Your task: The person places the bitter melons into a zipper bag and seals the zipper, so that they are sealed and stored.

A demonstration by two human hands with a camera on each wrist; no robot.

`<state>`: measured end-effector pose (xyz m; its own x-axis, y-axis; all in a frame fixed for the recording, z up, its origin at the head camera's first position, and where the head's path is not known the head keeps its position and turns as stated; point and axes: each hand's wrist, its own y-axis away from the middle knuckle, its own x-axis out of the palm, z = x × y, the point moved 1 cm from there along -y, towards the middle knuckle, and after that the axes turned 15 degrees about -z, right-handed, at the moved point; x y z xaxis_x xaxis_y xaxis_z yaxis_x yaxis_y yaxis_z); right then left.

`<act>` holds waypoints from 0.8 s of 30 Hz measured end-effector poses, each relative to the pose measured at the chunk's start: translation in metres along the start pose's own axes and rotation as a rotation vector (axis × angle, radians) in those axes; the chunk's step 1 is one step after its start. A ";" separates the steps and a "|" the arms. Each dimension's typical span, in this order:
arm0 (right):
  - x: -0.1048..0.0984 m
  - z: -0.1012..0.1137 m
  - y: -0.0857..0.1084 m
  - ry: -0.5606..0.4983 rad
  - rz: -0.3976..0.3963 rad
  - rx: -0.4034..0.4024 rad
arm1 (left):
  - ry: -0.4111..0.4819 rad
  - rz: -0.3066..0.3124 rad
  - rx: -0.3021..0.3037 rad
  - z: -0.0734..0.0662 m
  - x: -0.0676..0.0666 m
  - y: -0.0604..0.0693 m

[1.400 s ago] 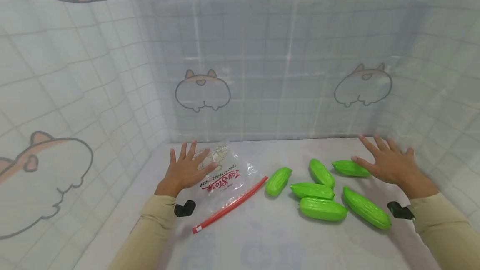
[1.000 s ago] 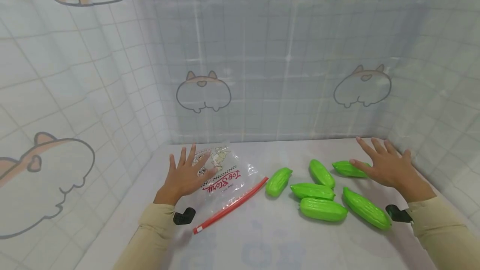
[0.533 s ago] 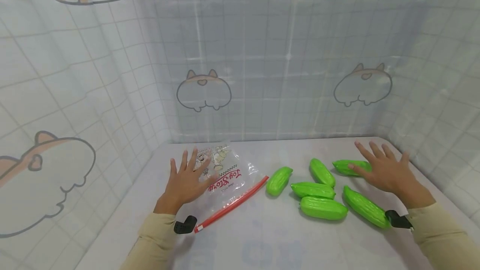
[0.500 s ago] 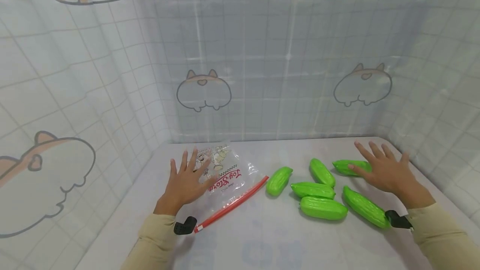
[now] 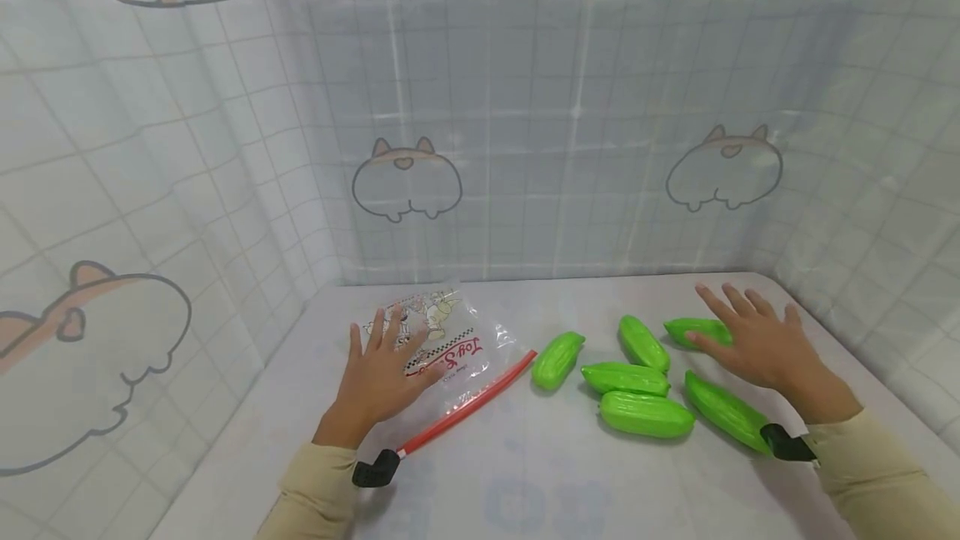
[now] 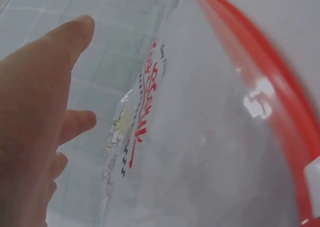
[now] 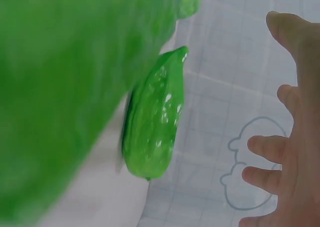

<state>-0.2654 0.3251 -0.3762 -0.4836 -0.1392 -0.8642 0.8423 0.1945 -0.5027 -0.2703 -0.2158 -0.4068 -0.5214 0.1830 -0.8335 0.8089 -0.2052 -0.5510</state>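
My left hand (image 5: 384, 377), fingers spread, hovers over the left part of a clear zip bag (image 5: 480, 361) printed with red "Toy Story" lettering. The bag lies flat, its red zip strip (image 5: 472, 412) toward me. In the left wrist view the hand (image 6: 35, 102) is beside the bag (image 6: 200, 152), apart from it. My right hand (image 5: 765, 350) is spread above the right side, partly covering a green ridged cucumber (image 5: 693, 330). Nearest its wrist lies another cucumber (image 5: 723, 408). The right wrist view has the hand (image 7: 295, 147) holding nothing, with one cucumber (image 7: 155, 122) beyond a blurred green one.
More cucumbers lie mid-table: one alone (image 5: 557, 362) by the strip's end, one slanted (image 5: 643, 345), and two side by side, the far one (image 5: 626, 378) and the near one (image 5: 647, 415). Gridded, dog-printed curtains (image 5: 510, 190) enclose the white table (image 5: 525, 473).
Both hands have drifted slightly nearer to me and inward, the left to the right and the right to the left. The bag and cucumbers have stayed in place.
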 end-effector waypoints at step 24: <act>-0.003 0.066 0.009 -0.341 0.001 -0.015 | 0.122 -0.174 0.096 -0.022 0.003 0.017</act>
<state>-0.2406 0.2629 -0.3766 -0.3727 -0.4554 -0.8085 0.8381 0.2089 -0.5039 -0.2526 -0.1977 -0.4175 -0.6094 0.3377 -0.7174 0.6767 -0.2500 -0.6925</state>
